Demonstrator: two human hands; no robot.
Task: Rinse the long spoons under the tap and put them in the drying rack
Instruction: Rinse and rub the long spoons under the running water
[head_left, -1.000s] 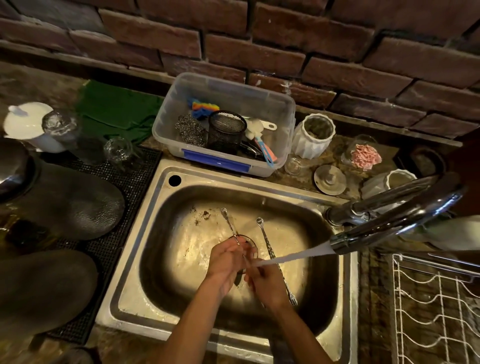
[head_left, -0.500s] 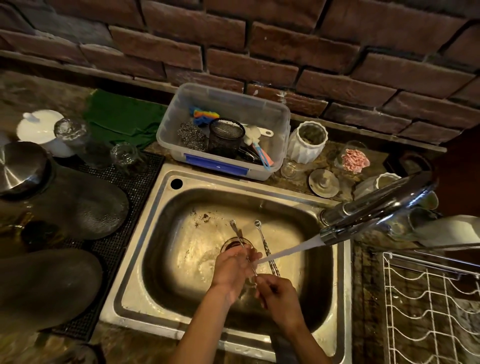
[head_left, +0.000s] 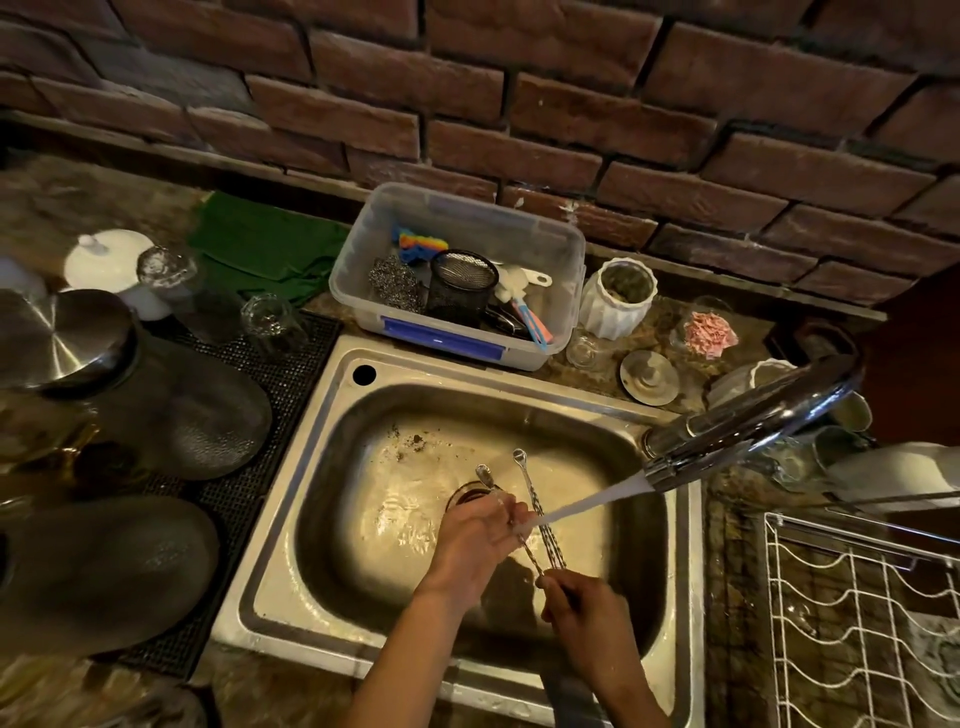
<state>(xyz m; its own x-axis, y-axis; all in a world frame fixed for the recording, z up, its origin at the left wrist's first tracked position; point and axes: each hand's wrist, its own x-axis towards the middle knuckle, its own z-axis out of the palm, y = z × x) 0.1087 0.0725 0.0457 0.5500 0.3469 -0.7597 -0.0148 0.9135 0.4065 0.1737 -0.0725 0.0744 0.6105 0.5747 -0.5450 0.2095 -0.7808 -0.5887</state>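
Head view: both hands over the steel sink, water running.

Right hand is closed around the lower ends of the long spoons, gripping them near the front of the basin. The twisted handles run up and away from it, small bowls pointing toward the back of the sink; two bowl tips show, one just above the drain, the other a bit to its right. Exact spoon count is unclear.

Left hand is curled loosely, fingers pinched on the spoon shafts partway up, right where the stream lands.

Tap comes in from the right rim, spout angled down and left. Its water stream hits the spoons at the left fingertips.

Drain sits just behind the left hand. Some brown debris on the basin floor near the back.

Drying rack, white wire, sits right of the sink at the frame's lower right; no spoons visible in it.

Behind the sink: clear plastic tub holding a scourer, a black mesh cup and brushes. Black mat left of the sink with dark dishes and glasses on it.
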